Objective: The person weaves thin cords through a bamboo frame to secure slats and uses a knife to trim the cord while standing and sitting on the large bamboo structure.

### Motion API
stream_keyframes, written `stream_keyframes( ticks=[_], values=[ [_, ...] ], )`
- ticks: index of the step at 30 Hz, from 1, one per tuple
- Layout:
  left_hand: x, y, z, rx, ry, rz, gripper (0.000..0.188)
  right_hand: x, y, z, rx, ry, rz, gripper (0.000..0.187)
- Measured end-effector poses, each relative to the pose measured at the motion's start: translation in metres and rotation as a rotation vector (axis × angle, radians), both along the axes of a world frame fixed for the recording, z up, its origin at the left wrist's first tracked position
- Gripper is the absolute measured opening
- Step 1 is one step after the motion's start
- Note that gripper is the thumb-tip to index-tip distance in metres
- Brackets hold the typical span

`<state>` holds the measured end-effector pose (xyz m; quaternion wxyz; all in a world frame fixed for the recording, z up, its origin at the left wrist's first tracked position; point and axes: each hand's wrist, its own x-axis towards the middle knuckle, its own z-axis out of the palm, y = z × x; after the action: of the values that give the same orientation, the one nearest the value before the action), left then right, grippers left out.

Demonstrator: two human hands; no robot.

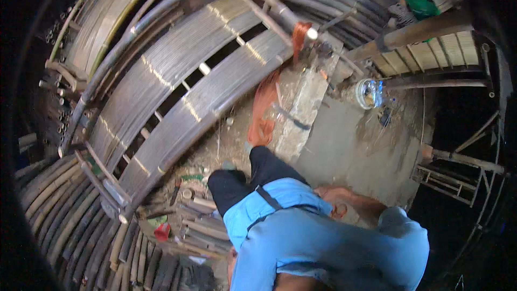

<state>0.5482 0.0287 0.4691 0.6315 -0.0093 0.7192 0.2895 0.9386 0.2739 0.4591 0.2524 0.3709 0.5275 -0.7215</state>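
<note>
A sliver of skin beside the lower left of my blue shirt belongs to my left arm or my left hand. Its fingers do not show, so what it holds is hidden. On the other side, a brown shape like my bent right forearm comes from the sleeve toward my waist, where what seems to be my right hand lies close to the shirt. Its fingers cannot be made out. Left of my dark trousers stands a long slatted bamboo bench, its strips tied with pale bindings. Neither hand touches it visibly.
Bamboo poles are stacked at lower left, and cut pieces lie near my feet. Orange netting trails over the ground beside a concrete ledge. A clear tub with bottles stands farther right. A bamboo frame stands at right.
</note>
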Motion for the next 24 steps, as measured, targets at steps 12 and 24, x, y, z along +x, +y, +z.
stream_keyframes(
  ticks=[12, 24],
  values=[
    [0.082, 0.191, -0.037, 0.206, -0.084, -0.251, 0.016, 0.036, 0.014, 0.025, 0.032, -0.056, -0.225, 0.061],
    [0.107, 0.233, -0.025, 0.263, -0.089, -0.395, 0.016, 0.031, 0.016, 0.009, 0.155, 0.194, -0.367, 0.059]
  ],
)
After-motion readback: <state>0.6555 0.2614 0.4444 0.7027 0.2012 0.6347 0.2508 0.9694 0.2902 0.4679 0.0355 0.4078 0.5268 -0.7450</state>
